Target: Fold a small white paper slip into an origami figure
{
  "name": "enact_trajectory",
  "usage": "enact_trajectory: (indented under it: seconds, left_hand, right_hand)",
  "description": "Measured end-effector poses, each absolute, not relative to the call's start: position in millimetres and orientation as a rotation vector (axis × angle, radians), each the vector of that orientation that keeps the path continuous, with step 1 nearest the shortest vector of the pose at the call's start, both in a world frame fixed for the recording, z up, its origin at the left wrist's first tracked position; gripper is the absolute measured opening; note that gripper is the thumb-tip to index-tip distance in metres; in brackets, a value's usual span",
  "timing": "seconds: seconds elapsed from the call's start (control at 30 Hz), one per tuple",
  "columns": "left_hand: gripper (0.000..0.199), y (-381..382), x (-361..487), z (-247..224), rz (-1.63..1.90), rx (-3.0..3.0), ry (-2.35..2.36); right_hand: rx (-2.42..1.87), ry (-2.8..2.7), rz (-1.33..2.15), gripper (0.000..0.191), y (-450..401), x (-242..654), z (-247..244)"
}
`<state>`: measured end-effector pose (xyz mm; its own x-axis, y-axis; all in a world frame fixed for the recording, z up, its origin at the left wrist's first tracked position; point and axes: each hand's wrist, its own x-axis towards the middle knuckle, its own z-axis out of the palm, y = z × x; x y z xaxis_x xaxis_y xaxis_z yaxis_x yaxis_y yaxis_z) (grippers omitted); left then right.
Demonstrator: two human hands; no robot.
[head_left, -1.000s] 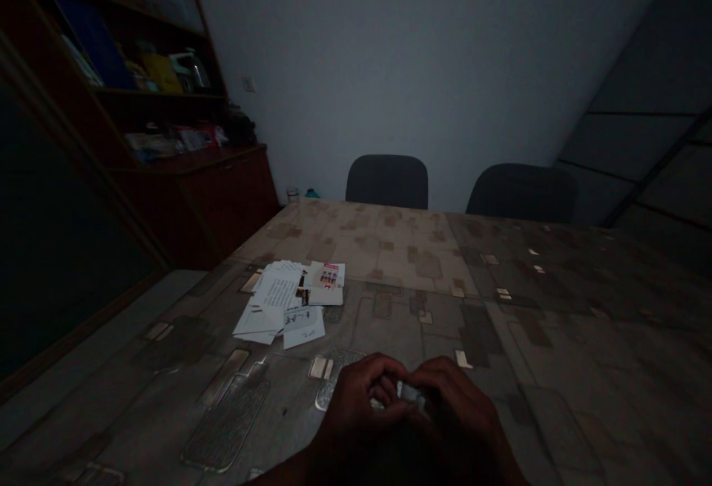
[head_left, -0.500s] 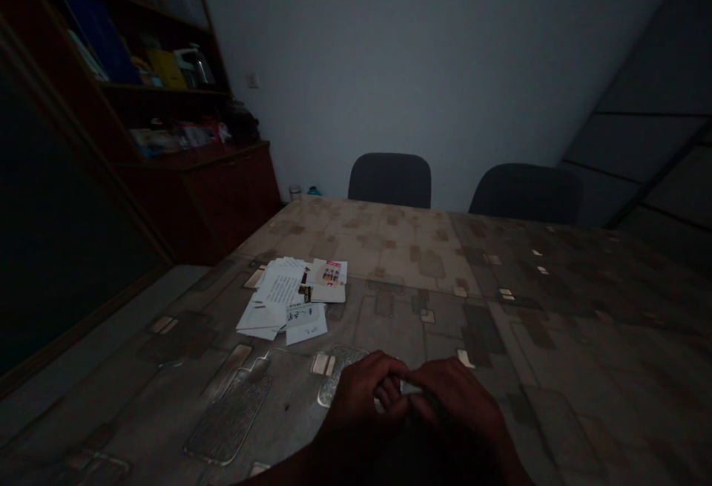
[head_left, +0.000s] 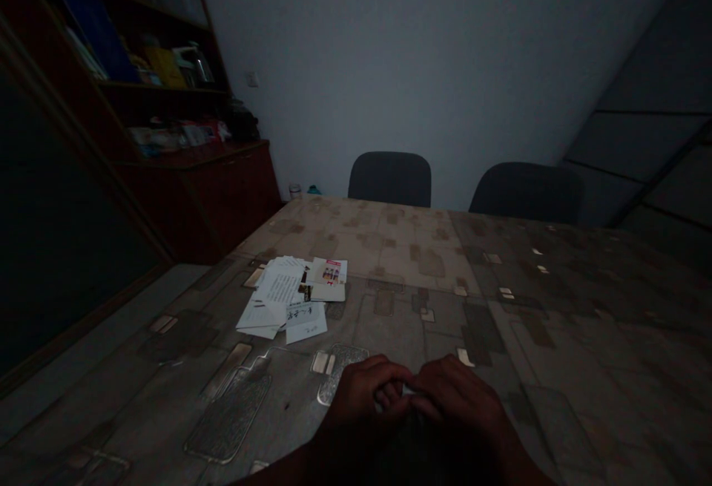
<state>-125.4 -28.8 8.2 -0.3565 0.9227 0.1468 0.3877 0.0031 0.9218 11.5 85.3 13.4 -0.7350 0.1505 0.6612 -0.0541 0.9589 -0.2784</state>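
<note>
The left hand [head_left: 361, 395] and right hand [head_left: 460, 397] are curled nearly closed, fingertips brought together, and a small pale piece [head_left: 408, 389] is pinched between them; most of it is hidden by the fingers, so its shape cannot be told. Beyond the left hand, a loose pile of papers [head_left: 278, 294], some printed or written on, is spread on the patterned tablecloth [head_left: 397, 330]. At the far edge, two dark chairs [head_left: 390, 180] are placed before a pale wall [head_left: 423, 63]; at left, assorted goods are kept on a reddish cabinet [head_left: 236, 189].
</note>
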Motion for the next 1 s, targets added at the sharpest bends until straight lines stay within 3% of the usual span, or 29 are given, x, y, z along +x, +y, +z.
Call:
enact_trajectory:
  seconds: [0.8, 0.9, 1.0]
  left_hand:
    - [0.016, -32.5, -120.8, 6.7, 1.406, 1.297, 1.848]
    - [0.013, -30.5, -119.8, 8.7, 1.432, 1.227, 1.845]
    - [0.01, -27.1, -118.3, 11.0, 1.477, 0.978, 1.81]
  right_hand:
    - [-0.097, -2.311, 0.302, 0.029, 81.3, 5.0, 2.5]
    - [-0.154, -2.268, 0.467, 0.027, 80.6, 6.4, 2.5]
    - [-0.42, -2.215, 0.874, 0.026, 83.8, 11.6, 8.1]
